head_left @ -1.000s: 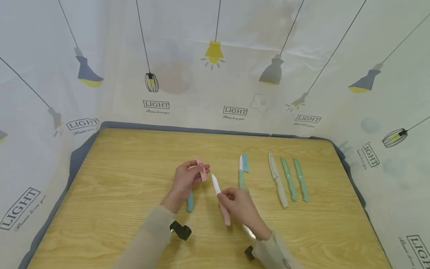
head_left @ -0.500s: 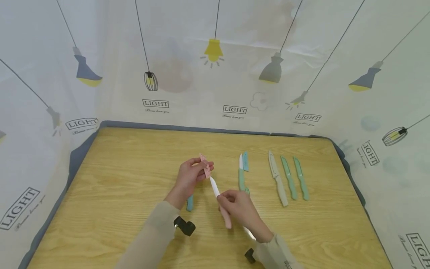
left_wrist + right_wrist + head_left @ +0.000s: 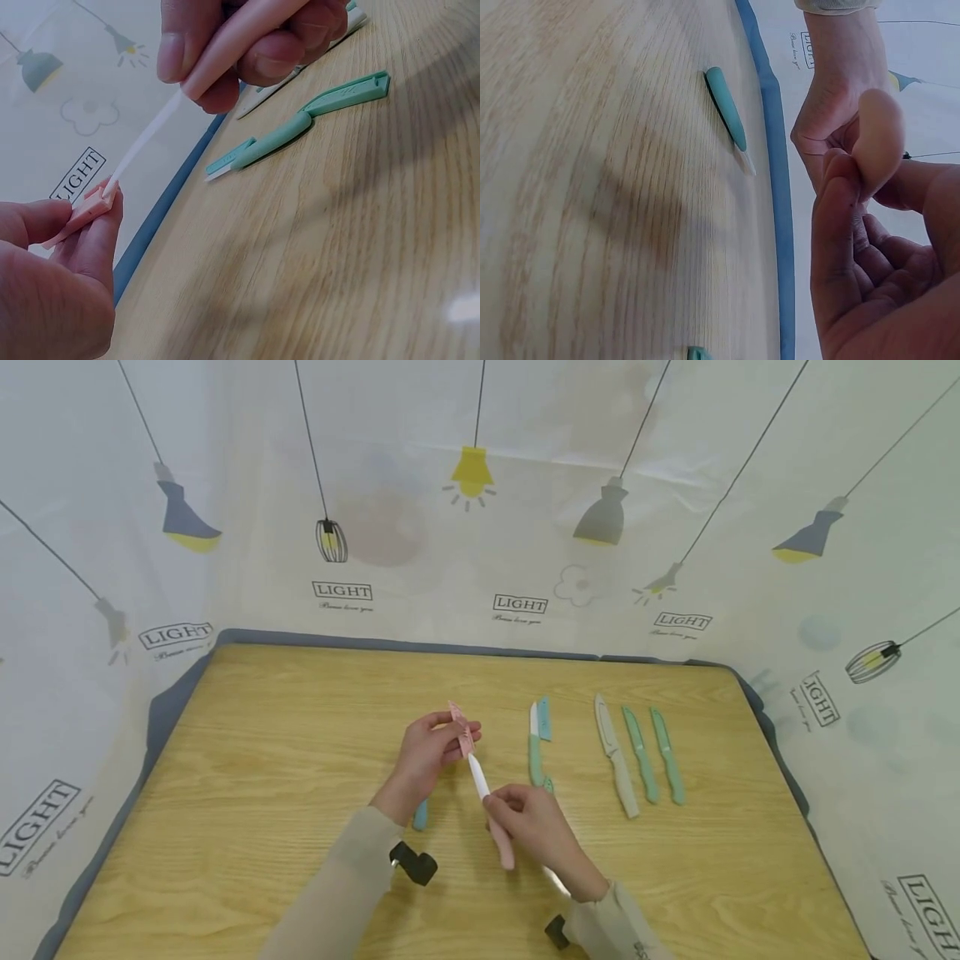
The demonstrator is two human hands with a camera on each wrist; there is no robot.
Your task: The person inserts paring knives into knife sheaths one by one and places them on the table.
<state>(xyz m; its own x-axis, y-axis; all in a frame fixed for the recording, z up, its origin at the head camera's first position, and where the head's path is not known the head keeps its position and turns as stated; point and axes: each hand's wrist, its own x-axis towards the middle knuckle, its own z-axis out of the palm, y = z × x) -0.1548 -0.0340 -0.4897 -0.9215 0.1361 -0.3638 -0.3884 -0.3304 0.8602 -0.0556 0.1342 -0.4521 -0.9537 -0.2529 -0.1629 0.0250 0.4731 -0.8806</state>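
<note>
Between thumb and fingers, my left hand [image 3: 422, 752] pinches a pink knife sheath [image 3: 465, 737], its open end facing the other hand. My right hand [image 3: 536, 820] grips a paring knife [image 3: 501, 847] by its pink handle. The white blade [image 3: 146, 139] points away from me, its tip right at the sheath's mouth in the left wrist view. Most of the blade is outside the sheath. In the right wrist view the rounded handle end [image 3: 881, 139] faces the camera and hides the blade.
Partly under my left forearm lies a blue-handled knife [image 3: 420, 815]. Right of my hands are a green-handled knife [image 3: 536, 760], a blue sheath [image 3: 544, 720] and a green sheath [image 3: 349, 94]. Farther right lie a beige knife [image 3: 626, 789] and two green knives [image 3: 647, 772] on the wooden table [image 3: 300, 718].
My left hand has moved slightly right with the sheath, closing the gap to the blade. The blade tip, apart from the sheath a second ago, now meets its open end.
</note>
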